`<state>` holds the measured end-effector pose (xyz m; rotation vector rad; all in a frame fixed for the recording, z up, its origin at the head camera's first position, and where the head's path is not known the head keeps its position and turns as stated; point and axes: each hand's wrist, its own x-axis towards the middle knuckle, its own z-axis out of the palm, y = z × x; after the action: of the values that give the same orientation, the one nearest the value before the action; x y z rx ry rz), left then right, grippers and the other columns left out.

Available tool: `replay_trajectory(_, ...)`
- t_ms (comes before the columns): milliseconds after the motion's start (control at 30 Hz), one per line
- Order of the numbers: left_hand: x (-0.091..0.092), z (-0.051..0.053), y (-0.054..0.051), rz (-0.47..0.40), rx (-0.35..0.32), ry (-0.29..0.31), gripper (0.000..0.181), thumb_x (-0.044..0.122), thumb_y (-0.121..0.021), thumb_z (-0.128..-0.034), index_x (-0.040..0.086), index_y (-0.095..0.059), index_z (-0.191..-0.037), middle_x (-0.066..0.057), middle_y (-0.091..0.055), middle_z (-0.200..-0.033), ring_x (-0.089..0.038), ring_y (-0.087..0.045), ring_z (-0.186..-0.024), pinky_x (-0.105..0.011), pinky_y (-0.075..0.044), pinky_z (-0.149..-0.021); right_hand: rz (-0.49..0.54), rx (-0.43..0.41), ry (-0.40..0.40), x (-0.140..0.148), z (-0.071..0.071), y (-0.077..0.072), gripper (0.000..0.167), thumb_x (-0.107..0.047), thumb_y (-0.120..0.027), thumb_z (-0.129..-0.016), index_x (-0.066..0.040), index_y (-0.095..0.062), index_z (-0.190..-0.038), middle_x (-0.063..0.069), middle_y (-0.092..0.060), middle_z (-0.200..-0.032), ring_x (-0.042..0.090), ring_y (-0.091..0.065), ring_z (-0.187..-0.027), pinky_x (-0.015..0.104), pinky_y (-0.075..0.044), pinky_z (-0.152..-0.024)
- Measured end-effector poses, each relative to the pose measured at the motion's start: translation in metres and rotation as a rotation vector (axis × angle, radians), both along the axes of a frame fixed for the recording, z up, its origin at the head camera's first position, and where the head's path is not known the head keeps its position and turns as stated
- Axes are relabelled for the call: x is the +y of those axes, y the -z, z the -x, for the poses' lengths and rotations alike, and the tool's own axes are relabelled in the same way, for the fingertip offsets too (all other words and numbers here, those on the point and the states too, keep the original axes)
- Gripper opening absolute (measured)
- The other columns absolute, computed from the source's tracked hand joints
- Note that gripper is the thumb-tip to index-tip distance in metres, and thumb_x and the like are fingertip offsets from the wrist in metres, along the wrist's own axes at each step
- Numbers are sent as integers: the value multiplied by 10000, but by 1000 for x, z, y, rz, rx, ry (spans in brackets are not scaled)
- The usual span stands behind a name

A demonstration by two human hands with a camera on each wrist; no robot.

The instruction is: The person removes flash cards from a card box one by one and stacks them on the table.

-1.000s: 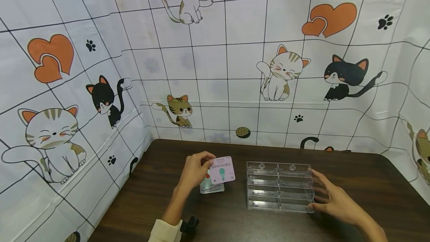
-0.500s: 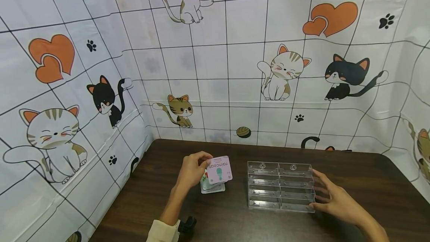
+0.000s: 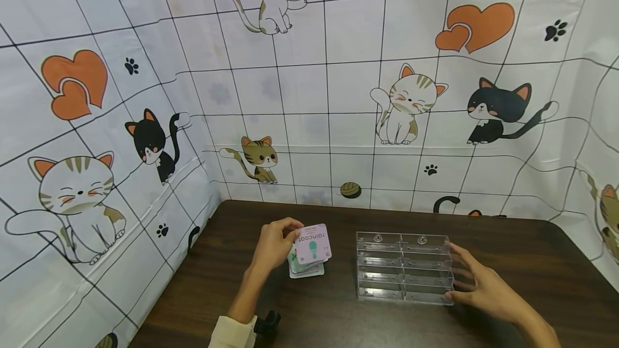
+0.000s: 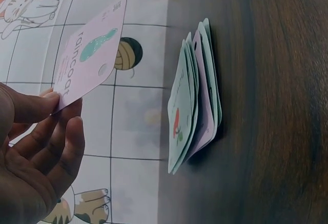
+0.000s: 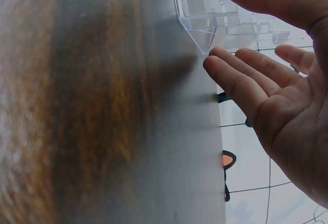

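Note:
Between thumb and fingers, my left hand (image 3: 275, 246) pinches a pink card (image 3: 314, 246) by one corner, printed "raincoat" with a teal picture. The left wrist view shows this card (image 4: 89, 55) raised apart from a small pile of cards (image 4: 179, 111), mostly pale green with a pink one among them. In the head view the lifted card partly covers the pile (image 3: 309, 272). My right hand (image 3: 488, 289) rests at the right end of a clear plastic tiered rack (image 3: 402, 278), its fingers extended and its thumb at the near corner.
The rack has two columns of stepped compartments and stands right of the cards. Both lie on a dark wood table (image 3: 329, 321). White cloth walls (image 3: 309, 90) with cat prints rise behind the table and along its sides.
My left hand has drawn the raincoat card slightly to the left above the pile. The right hand and the rack stay in place.

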<state>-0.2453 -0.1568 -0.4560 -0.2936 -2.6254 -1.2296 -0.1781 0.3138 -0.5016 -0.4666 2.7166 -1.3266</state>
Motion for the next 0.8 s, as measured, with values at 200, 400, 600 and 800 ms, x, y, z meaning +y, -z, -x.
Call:
replay_trajectory(200, -3, 2, 2, 11, 11, -4, 138, 35, -707, -1010, 102, -810, -1072, -53, -796, -960, -116, -617, -746, -254, -483, -660, 12, 11, -20, 1, -1, 0, 1189, -76, -917, -820, 20, -107, -1685, 514, -347, -1533, 699, -552, -1268, 435, -640, -883)
replay_trajectory(400, -7, 3, 4, 4, 12, -1, 136, 34, -707, -1012, 94, -809, -1079, -60, -788, -952, -119, -626, -741, -253, -491, -651, 25, 27, -37, 0, -1, 0, 1186, -74, -915, -821, 28, -108, -1684, 519, -351, -1522, 714, -540, -1263, 439, -641, -876)
replay_trajectory(600, -10, 5, 7, 9, 3, -20, 132, 41, -708, -1012, 96, -808, -1080, -56, -776, -939, -125, -606, -737, -256, -487, -650, 23, 29, -33, 0, -1, 0, 1190, -72, -917, -817, 13, -112, -1689, 508, -353, -1529, 701, -548, -1263, 435, -642, -876)
replay_trajectory(800, -11, 9, 11, 5, -9, -21, 125, 44, -707, -1014, 88, -806, -1076, -58, -769, -935, -128, -603, -742, -253, -486, -649, 16, 34, -33, 0, -1, 0, 1191, -76, -917, -819, 10, -109, -1690, 503, -356, -1531, 698, -548, -1261, 433, -642, -877)
